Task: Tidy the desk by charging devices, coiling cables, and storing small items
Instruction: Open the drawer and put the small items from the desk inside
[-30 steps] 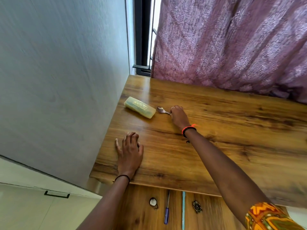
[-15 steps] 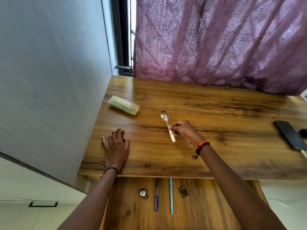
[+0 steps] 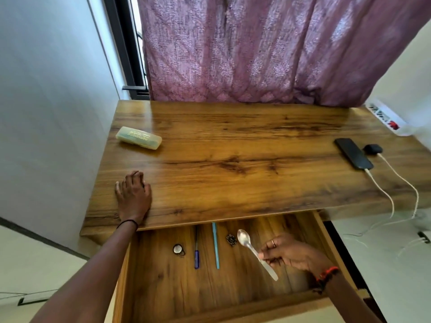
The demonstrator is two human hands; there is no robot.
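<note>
Right hand (image 3: 289, 254) is over the open drawer (image 3: 233, 290), fingers pinched on the handle of a metal spoon (image 3: 255, 252). Spoon is tilted, bowl up and toward the tabletop edge, handle end pointing down and right. Whether the spoon touches the drawer floor cannot be told. A ring shows on one finger; a red and black band sits at the wrist.

Left hand (image 3: 133, 194) lies palm down on the tabletop (image 3: 233, 159) near its front left corner, fingers slightly curled, holding nothing. A thin dark band circles that wrist.

Drawer contents, left to right:
- small round metal item with a ring (image 3: 179, 249)
- blue-handled screwdriver (image 3: 197, 248), lying front to back
- light blue pen (image 3: 215, 244), parallel to the screwdriver and just beside it
- small dark ornate piece (image 3: 231, 239), just left of the spoon bowl

On the tabletop:
- translucent yellow-green case (image 3: 139, 138), far left, near the wall, well apart from the left hand
- dark phone (image 3: 353, 153), far right, screen up, with a white cable (image 3: 382, 194) plugged into its near end; cable runs off the front edge
- small dark earbud case (image 3: 372, 149) just beside the phone, with a second white cable (image 3: 405, 180) also dropping off the edge
- white power strip (image 3: 386, 118) at the back right corner

A purple patterned curtain (image 3: 256, 50) hangs behind the tabletop.
</note>
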